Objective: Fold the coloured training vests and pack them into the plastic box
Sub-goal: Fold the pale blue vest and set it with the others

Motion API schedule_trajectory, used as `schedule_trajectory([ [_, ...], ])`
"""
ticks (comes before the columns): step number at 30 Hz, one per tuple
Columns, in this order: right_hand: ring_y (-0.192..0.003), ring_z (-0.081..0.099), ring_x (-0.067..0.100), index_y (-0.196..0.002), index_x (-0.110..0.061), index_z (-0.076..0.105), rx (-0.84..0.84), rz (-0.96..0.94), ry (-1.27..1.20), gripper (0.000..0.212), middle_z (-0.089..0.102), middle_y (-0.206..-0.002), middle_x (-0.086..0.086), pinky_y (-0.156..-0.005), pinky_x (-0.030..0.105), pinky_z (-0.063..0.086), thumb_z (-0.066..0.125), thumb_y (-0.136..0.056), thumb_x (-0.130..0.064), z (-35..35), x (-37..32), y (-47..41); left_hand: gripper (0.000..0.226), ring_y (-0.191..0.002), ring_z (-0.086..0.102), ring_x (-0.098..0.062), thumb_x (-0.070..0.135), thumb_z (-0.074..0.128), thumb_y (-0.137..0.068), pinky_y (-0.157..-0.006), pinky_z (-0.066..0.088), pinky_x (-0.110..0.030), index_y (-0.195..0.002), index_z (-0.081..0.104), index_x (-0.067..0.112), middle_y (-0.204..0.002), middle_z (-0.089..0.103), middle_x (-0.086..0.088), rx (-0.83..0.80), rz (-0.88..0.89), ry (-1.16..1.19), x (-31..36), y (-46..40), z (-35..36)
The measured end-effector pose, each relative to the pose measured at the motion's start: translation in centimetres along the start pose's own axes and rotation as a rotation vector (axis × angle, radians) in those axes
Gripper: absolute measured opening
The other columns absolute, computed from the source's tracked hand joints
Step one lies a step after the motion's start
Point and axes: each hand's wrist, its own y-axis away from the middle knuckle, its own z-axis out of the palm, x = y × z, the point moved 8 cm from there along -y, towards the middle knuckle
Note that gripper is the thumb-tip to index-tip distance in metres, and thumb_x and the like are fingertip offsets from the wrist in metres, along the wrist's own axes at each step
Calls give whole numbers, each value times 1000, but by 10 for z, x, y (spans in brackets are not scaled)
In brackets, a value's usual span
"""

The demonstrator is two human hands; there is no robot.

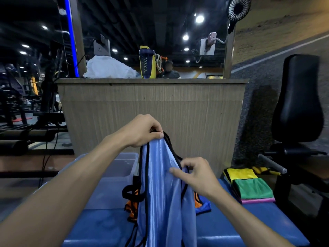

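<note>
A light blue training vest (160, 193) with black trim hangs lifted over the blue padded bench (249, 221). My left hand (142, 131) grips its top edge, holding it up. My right hand (197, 173) pinches the black trim lower down on the vest's right side. Behind the hanging vest lies an orange vest (132, 205) with a darker blue one (204, 207) beside it. The clear plastic box (114, 177) sits on the bench at the left, partly behind my left forearm. Folded yellow (240, 173), green (254, 189) and pink (258, 200) vests are stacked at the right.
A wood-panelled counter (151, 107) stands right behind the bench, with a bottle (146, 63) and a white bag (108, 68) on top. A black padded gym seat (299, 97) is at the right. Gym machines (26, 113) fill the left.
</note>
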Motion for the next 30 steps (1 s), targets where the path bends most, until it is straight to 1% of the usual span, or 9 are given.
schedule_trajectory([
  [4, -55, 30, 7, -59, -17, 43, -85, 16, -90, 51, 35, -54, -11, -53, 26, 24, 85, -81, -38, -16, 8, 2, 10, -82, 60, 9, 30, 70, -95, -69, 40, -10, -97, 79, 26, -89, 71, 20, -3, -37, 10, -15, 7, -4],
  [8, -61, 28, 16, -62, -7, 44, -210, 64, -203, 54, 35, -61, 2, -54, 29, 19, 87, -77, -37, -32, 7, 2, 11, -87, 65, 2, 30, 69, -96, -78, 50, -24, -99, 79, 26, -93, 74, 15, 29, -47, 16, -24, 15, -9],
  [10, -60, 29, 16, -61, -8, 47, -279, 71, -233, 48, 36, -61, 2, -54, 29, 19, 86, -78, -31, -41, 3, 6, 13, -87, 63, 4, 29, 69, -96, -78, 50, -20, -101, 79, 23, -95, 75, 14, 80, -55, 14, -30, 17, -15],
  [13, -58, 35, 13, -60, -12, 58, -356, 73, -219, 35, 46, -58, -1, -53, 27, 23, 84, -81, -24, -51, 1, 14, 12, -81, 58, 11, 28, 69, -96, -70, 40, -8, -100, 79, 21, -89, 71, 17, 156, -70, 7, -37, 20, -23],
  [16, -55, 39, 6, -60, -12, 61, -343, 85, -148, 34, 49, -56, -5, -52, 23, 26, 83, -83, -23, -59, 13, 18, 12, -79, 58, 11, 26, 69, -96, -66, 37, -7, -98, 79, 20, -83, 68, 20, 209, -92, 25, -42, 22, -26],
  [20, -53, 30, 5, -57, -14, 50, -239, 76, 101, 47, 37, -52, -9, -50, 24, 24, 83, -81, -37, -79, 42, 16, 12, -81, 57, 6, 25, 68, -97, -71, 38, -14, -99, 79, 19, -88, 69, 17, 244, -100, 12, -44, 25, -26],
  [24, -52, 30, 5, -60, -12, 57, -150, 2, 477, 49, 45, -55, 8, -51, 26, 28, 77, -85, -48, -92, 63, 13, 12, -81, 56, 8, 24, 68, -96, -73, 37, -9, -99, 79, 18, -92, 71, 13, 298, -88, 10, -44, 29, -29],
  [28, -47, 29, 12, -52, -17, 36, -149, -4, 615, 60, 29, -49, 0, -49, 27, 23, 75, -88, -46, -93, 75, 11, 12, -84, 59, -2, 23, 68, -96, -79, 45, -23, -99, 79, 17, -90, 68, 15, 341, -84, 3, -44, 31, -33],
  [30, -46, 29, 13, -52, -18, 32, -145, 6, 614, 62, 26, -48, -4, -49, 28, 23, 75, -88, -44, -95, 82, 11, 12, -86, 60, -5, 22, 69, -96, -79, 42, -22, -100, 79, 17, -90, 68, 15, 352, -89, 3, -47, 33, -35],
])
